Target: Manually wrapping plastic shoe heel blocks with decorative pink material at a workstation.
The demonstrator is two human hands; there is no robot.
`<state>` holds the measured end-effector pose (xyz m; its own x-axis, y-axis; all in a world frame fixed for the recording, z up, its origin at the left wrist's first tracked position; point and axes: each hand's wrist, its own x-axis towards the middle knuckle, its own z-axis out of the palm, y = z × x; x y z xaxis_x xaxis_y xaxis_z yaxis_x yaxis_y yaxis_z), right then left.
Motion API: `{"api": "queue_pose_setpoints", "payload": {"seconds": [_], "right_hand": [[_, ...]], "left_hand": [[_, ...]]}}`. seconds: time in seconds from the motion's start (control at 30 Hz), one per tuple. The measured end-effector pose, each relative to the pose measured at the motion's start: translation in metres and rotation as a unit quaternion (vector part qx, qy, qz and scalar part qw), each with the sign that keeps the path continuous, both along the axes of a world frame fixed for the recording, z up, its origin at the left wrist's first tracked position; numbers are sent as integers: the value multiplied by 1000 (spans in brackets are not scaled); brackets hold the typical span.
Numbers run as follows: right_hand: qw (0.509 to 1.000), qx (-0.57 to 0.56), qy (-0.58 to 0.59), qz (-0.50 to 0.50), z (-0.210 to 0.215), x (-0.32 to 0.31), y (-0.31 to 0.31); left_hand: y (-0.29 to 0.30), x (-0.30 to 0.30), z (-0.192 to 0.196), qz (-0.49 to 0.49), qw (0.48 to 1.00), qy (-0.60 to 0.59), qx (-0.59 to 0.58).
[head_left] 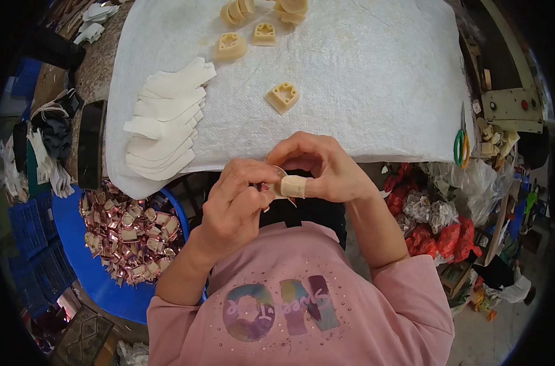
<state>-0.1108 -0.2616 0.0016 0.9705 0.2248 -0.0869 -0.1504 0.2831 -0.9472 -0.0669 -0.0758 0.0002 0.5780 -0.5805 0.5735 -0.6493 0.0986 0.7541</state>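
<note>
Just past the table's near edge, my left hand (237, 198) and my right hand (329, 168) meet over my lap. Fingers of both are pinched on a small pale piece with a shiny curved edge (282, 175); the fingers cover most of it, so its kind is unclear. A beige wrap (294, 186) goes round my right thumb. On the table beyond them lies a single cream-coloured hollow block (282, 97), rounded at one side, with its ribbed inside facing up. To the left, white curved cut pieces (167, 119) overlap in a fanned row.
More cream blocks (230, 46) stand at the table's far side. Scissors (460, 146) lie at the right edge of the white woven cover (375, 85). Lower left, a blue tub (122, 302) holds many shiny pinkish pieces (131, 232). A dark flat device (92, 145) sits left; red bags (436, 241) lie right.
</note>
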Motion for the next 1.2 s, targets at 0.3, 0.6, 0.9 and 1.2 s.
{"api": "queue_pose_setpoints", "payload": {"seconds": [0.3, 0.6, 0.9, 1.2], "right_hand": [[989, -100, 6, -111, -12, 1, 19], [963, -161, -157, -145, -9, -1, 24], [973, -125, -116, -156, -3, 3, 25], [949, -161, -196, -189, -9, -6, 25]], "left_hand": [[1, -2, -5, 45, 990, 133, -6], [-9, -9, -2, 74, 915, 378, -122], [-7, -8, 1, 84, 928, 354, -83], [-3, -3, -1, 124, 979, 162, -9]]}}
